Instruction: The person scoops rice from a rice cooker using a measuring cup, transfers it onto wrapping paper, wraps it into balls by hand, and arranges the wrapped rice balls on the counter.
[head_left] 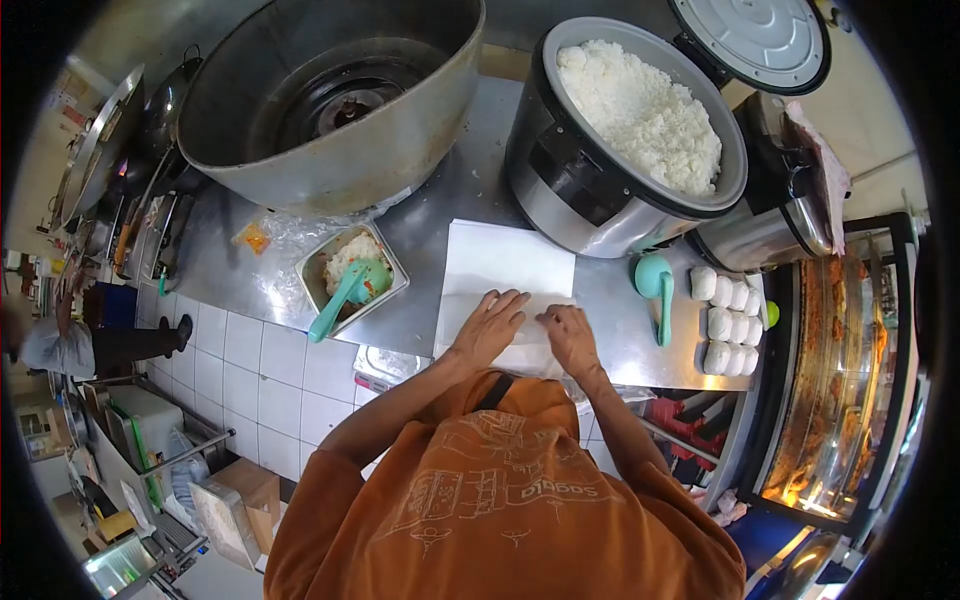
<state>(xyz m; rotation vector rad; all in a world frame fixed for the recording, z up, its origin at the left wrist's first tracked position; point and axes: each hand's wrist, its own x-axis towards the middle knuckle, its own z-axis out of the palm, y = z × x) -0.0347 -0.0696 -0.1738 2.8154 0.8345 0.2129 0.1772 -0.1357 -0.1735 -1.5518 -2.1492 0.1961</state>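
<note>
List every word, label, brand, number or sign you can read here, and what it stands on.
No text reads with certainty.
Orange shirt: lettering within the line-drawn print, too blurred to read surely.
Rice cooker: any markings are too small to read.

- Holding L arm (398, 404) & R arm (622, 420) fwd, bent at elbows, angled in twd ea. other.
- Holding L hand (491, 328) palm dn, fingers extended fwd.
- Holding R hand (569, 339) w/ fingers curled, back up, close to L hand, not touching.
</note>
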